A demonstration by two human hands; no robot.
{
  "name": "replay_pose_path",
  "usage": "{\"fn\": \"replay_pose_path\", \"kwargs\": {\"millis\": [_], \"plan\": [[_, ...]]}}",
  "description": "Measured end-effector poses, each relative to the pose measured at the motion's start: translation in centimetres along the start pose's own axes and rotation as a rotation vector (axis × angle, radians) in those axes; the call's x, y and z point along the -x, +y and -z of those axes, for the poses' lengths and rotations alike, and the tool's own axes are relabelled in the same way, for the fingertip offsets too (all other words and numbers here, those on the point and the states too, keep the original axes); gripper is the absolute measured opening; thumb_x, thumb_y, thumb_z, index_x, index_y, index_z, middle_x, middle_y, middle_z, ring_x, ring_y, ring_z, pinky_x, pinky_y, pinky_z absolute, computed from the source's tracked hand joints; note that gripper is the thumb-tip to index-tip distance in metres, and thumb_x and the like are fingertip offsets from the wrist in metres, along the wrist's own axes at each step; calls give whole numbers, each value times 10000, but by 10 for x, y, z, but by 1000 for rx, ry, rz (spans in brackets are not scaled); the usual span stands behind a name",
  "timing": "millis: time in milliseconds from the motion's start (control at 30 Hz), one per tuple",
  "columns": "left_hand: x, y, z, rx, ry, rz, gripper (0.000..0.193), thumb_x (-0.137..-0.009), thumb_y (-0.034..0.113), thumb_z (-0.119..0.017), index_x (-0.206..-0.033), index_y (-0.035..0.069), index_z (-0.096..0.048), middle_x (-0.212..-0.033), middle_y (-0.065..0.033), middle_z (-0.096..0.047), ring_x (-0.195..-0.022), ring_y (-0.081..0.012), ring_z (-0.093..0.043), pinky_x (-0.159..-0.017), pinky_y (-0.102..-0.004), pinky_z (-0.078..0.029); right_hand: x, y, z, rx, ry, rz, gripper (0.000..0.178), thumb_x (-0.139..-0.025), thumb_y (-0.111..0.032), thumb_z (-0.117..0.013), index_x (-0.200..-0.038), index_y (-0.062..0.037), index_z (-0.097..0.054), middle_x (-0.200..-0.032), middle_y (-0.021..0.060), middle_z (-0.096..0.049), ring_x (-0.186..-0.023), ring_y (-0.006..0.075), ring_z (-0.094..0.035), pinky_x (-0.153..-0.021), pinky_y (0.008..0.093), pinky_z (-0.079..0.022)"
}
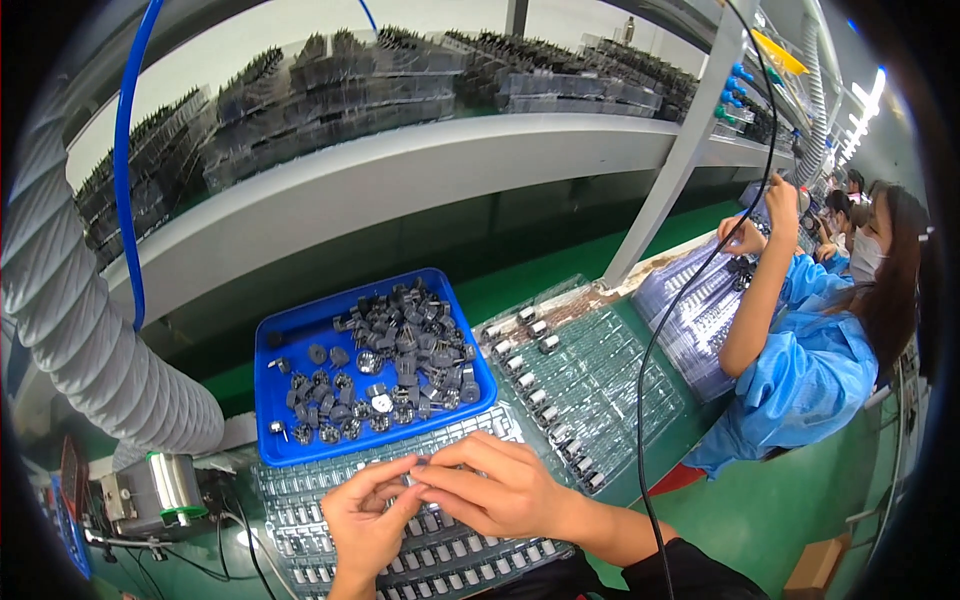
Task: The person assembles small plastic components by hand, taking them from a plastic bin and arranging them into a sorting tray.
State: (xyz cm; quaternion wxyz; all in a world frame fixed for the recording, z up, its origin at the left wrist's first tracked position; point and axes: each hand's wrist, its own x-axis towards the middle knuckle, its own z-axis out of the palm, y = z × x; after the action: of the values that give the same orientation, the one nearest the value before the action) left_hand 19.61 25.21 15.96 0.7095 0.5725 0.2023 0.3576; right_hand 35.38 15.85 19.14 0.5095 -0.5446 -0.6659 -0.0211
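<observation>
My left hand (365, 520) and my right hand (505, 490) meet with fingertips pinched together. Whatever small piece is between them is mostly hidden by the fingers. Below them lies a clear plastic blister tray (285, 478), its pockets partly filled with rows of small white-and-silver parts (455, 578). Just beyond my hands sits a blue tray (468, 305) holding a heap of dark grey moulded parts (410, 335), a few showing round metal or white faces. To the right, another clear blister tray (625, 370) carries similar small parts (537, 397) along its left side.
A ribbed grey hose (90, 310) and blue tube (124, 150) hang at left, above a metal spool (176, 487). A black cable (642, 400) dangles at right. Stacked trays of dark parts (370, 85) fill the shelf (430, 155). A co-worker in blue (810, 330) works at right.
</observation>
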Motion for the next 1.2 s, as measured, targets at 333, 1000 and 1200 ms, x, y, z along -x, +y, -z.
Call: {"fn": "replay_pose_path", "kwargs": {"millis": [333, 1000, 1200], "plan": [[-4, 2, -12, -238, -179, 52, 630, -720, -157, -740, -1309, -10, -568, -1233, -184, -576, -1008, -207, -659, -866, -300, -589, 13, 20, 10, 147, -44, 50, 246, -737, 2, -722, -978, 25, -673, -920, 101, -633, -756, 235, -642, -628, 315, -533], [-10, 1, -15, -803, -344, -271, 251, -786, -8, -715, -1033, 34, -705, -998, -109, -682, -894, -271, -670, -770, -344, -536, 35, 153, 108, 689, -352, -204, 86, -816, -53, -663, -883, -13, -627, -862, 127, -561, -805, 327, -610, -730, 399, -517], [-10, -1, -12, -808, -317, -288, 215, -809, 30, -692, -1023, 51, -702, -982, -76, -658, -859, -266, -650, -742, -357, -532, 41, 146, 94, 850, -358, -161, 51, -796, -46, -614, -828, -12, -592, -862, 110, -537, -837, 285, -578, -751, 384, -519]]}}
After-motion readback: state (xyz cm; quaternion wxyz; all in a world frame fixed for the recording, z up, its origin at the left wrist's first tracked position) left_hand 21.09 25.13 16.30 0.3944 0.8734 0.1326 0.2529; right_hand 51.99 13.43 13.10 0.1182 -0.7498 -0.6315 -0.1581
